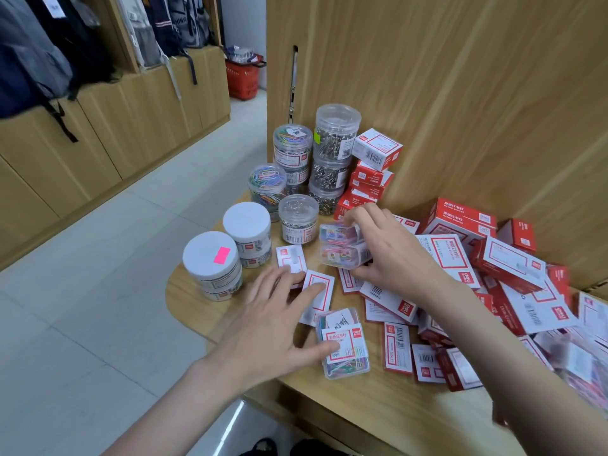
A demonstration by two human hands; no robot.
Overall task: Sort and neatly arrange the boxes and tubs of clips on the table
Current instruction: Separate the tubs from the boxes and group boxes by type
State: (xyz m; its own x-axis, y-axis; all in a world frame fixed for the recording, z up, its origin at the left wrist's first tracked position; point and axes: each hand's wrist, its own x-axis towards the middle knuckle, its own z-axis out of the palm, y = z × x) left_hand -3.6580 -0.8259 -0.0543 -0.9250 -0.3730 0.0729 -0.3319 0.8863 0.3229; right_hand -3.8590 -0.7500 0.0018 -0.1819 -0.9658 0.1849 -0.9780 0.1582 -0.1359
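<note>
Clear clip boxes [343,245], two stacked, sit gripped in your right hand [394,255] mid-bench. Your left hand [273,324] lies released, fingers spread, near the bench [190,291] rim's bare wood.

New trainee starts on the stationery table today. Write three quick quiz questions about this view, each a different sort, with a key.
1. True or false: the right hand grips two stacked clear plastic boxes of coloured clips.
2. The round tub with the pink sticker on its white lid stands: A) on the left edge of the wooden table, B) on top of the red and white cardboard boxes, C) in the red basket.
3. Fill in: the left hand has its thumb on a flat clear box of ______ clips.

Key: 1 true; 2 A; 3 coloured.
</note>
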